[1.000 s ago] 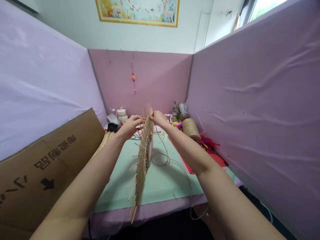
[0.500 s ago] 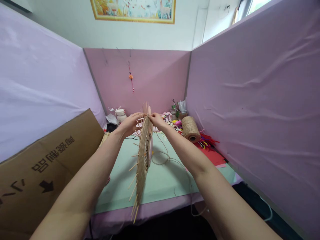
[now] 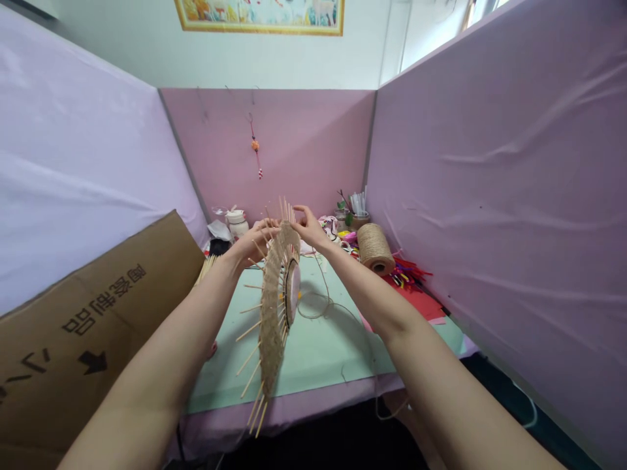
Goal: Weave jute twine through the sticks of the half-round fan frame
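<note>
A round twine weaving (image 3: 271, 313) stands on edge above the table, thin wooden sticks radiating from its rim and a pale round centre (image 3: 292, 292) facing right. My left hand (image 3: 255, 240) grips its upper left side, some fingers hidden behind the sticks. At the top right rim, my right hand (image 3: 312, 230) has its thumb near the weave and its index finger raised by the upright sticks (image 3: 287, 209). Jute twine (image 3: 327, 287) rises from a loop on the table to my right hand; its exact hold is partly hidden.
A large twine spool (image 3: 375, 249) lies at the right, beside red sheets (image 3: 422, 301) and coloured strips. The cardboard box (image 3: 122, 294) stands at the left. A white jar (image 3: 237, 223) and stick bundle (image 3: 208, 266) are behind. Pink partitions (image 3: 313, 143) enclose the table (image 3: 333, 352).
The weaving has turned a little, showing more of its left face and centre. My right index finger has lifted from the rim. The camera view has shifted slightly.
</note>
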Demonstrator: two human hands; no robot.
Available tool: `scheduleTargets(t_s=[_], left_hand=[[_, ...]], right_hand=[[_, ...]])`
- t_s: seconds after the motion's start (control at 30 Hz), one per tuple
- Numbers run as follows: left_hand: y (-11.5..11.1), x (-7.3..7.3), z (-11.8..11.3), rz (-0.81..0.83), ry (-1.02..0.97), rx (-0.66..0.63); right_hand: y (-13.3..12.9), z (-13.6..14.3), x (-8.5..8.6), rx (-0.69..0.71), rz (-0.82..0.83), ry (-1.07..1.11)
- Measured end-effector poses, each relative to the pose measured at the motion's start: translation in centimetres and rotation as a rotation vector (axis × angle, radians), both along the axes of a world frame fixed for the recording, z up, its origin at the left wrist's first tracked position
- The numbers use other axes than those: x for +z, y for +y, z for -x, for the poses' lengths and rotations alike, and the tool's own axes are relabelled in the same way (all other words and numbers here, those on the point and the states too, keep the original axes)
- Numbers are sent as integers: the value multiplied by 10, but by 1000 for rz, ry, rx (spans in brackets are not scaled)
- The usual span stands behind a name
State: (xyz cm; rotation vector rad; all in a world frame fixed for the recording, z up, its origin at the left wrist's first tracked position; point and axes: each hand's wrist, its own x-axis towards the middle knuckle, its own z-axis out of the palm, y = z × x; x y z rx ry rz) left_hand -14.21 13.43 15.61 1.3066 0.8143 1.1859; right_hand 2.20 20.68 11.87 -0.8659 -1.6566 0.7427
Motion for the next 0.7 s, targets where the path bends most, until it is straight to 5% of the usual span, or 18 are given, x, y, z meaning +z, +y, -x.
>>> scheduleTargets(t_s=[0.23,0.5,0.7], left_hand=[[-9,8,-5,-97,-46,27],[-24,59,-2,-280,43,13],[-41,96,16,-409,71,-13]], right_hand=[[5,-15,22,226,-5,-143],[6,-32,83,417,-8,-279],[-6,-8,122,540,-116,-227]])
